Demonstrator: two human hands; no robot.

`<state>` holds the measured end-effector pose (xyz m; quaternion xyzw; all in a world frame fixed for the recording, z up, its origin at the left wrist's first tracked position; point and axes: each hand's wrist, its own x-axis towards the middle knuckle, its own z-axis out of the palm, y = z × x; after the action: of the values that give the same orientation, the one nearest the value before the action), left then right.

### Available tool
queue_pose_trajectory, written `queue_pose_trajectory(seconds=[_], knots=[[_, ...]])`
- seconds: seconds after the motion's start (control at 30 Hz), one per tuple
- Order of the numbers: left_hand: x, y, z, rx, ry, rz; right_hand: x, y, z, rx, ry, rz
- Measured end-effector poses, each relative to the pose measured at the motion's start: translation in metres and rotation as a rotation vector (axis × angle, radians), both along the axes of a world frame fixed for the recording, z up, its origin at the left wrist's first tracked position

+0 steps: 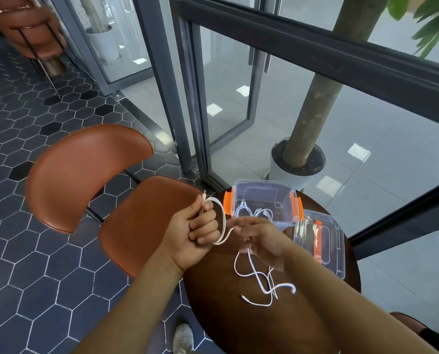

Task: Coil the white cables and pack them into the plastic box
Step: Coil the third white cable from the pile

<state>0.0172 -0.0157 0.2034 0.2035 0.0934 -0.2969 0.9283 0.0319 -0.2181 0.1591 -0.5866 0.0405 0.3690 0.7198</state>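
1. The left hand point(200, 226) is raised over the near edge of the brown chair point(147, 221), just left of the round dark bench point(226, 315). Its fingers are curled tight around a white cable point(224, 215), and one plug end pokes up out of the top of the fist.
2. From that fist the cable arcs out to the right in a single loop, dips below the knuckles and runs across to the right hand point(263, 241).
3. The right hand's fingers pinch the cable at their tips. The hand hovers above the bench, just in front of the plastic box point(262, 195).
4. Below the right hand a white strand hangs down into the loose cables point(260, 282), which lie tangled on the bench top (how many there are in the tangle cannot be told).
5. The plastic box sits open at the far edge of the bench, with orange latches point(228, 203) on its two sides. Inside it lie the packed cables point(246, 210), already coiled, near the front wall.
6. The clear lid point(333, 241) lies flat on the bench just right of the box, with its orange handle point(317, 241) showing.
7. Beyond the bench a potted tree point(287, 175) stands on pale tiles behind a dark-framed glass partition. A white shoe point(184, 337) shows on the hexagon-tiled floor point(34, 277).
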Motion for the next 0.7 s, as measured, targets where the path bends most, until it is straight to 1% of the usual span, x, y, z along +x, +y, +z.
queue_pose_trajectory(seconds=[0.03, 0.07, 0.1, 0.17, 0.2, 0.23, 0.27, 0.33, 0.43, 0.5, 0.6, 0.67, 0.7], knots=[[-0.001, 0.000, 0.000, 0.021, -0.004, -0.027, 0.005, 0.001, 0.002, 0.008, 0.002, -0.009], [-0.002, -0.001, 0.001, 0.052, -0.007, -0.056, 0.010, 0.002, 0.005, -0.044, -0.039, 0.015], [-0.003, -0.001, 0.002, 0.095, -0.013, -0.090, 0.016, 0.002, 0.011, -0.165, -0.143, 0.077], [-0.003, 0.000, 0.004, 0.216, -0.043, -0.172, 0.028, 0.000, 0.024, -0.518, -0.487, 0.313], [-0.003, 0.001, 0.004, 0.271, -0.063, -0.211, 0.033, -0.001, 0.029, -0.653, -0.643, 0.453], [-0.003, 0.002, 0.005, 0.311, -0.079, -0.242, 0.038, -0.003, 0.033, -0.728, -0.730, 0.569], [-0.002, 0.003, 0.006, 0.335, -0.090, -0.263, 0.043, -0.007, 0.036, -0.755, -0.751, 0.643], [0.000, 0.006, 0.008, 0.376, -0.103, -0.286, 0.050, -0.015, 0.037, -0.795, -0.740, 0.722], [0.001, 0.007, 0.013, 0.467, -0.125, -0.302, 0.057, -0.024, 0.033, -0.893, -0.781, 0.755], [0.002, 0.007, 0.013, 0.505, -0.129, -0.304, 0.059, -0.027, 0.034, -0.941, -0.830, 0.735], [0.002, 0.008, 0.012, 0.505, -0.129, -0.310, 0.063, -0.029, 0.033, -1.051, -0.890, 0.724], [0.002, 0.007, 0.011, 0.506, -0.141, -0.323, 0.064, -0.025, 0.030, -1.089, -0.861, 0.625], [0.002, 0.006, 0.011, 0.533, -0.159, -0.335, 0.065, -0.021, 0.033, -1.050, -0.820, 0.551]])
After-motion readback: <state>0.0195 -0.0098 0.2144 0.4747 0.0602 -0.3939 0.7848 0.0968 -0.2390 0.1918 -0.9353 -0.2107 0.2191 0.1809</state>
